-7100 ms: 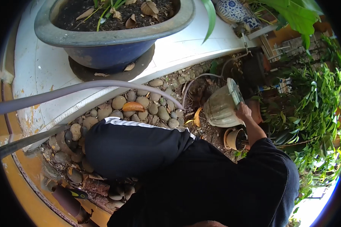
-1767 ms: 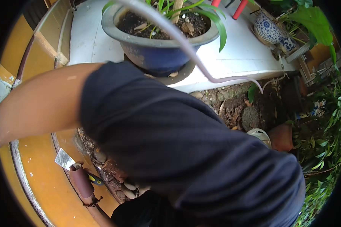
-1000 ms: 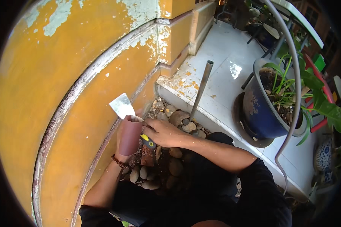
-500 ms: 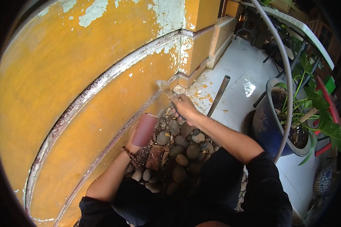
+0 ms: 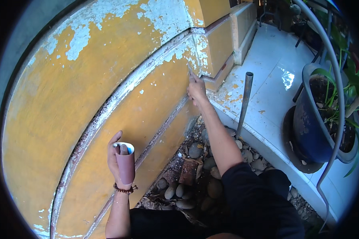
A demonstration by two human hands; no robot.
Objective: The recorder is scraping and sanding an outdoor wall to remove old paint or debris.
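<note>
My right hand (image 5: 197,88) grips a scraper (image 5: 190,71), seen edge-on, its tip against the peeling yellow wall (image 5: 159,83) near the corner. The blade is thin and partly hard to make out. Lower on the left, my left hand (image 5: 113,164) holds a reddish-brown roll of what looks like sandpaper (image 5: 126,169), pale inside. Some of its fingers are tucked into the roll's top opening, while another sticks up outside. Near the scraper, pale patches show where the yellow paint has come off.
Round stones (image 5: 195,150) and a broken brick (image 5: 188,171) lie along the wall's foot. A metal pipe (image 5: 245,101) stands beside the white tiled step (image 5: 267,75), which has paint flakes on it. At right are a blue plant pot (image 5: 313,127) and a grey hose (image 5: 341,87).
My right hand has moved the scraper up the wall toward the corner. The left hand has shifted left with the roll, now showing its open top. The view has also shifted.
</note>
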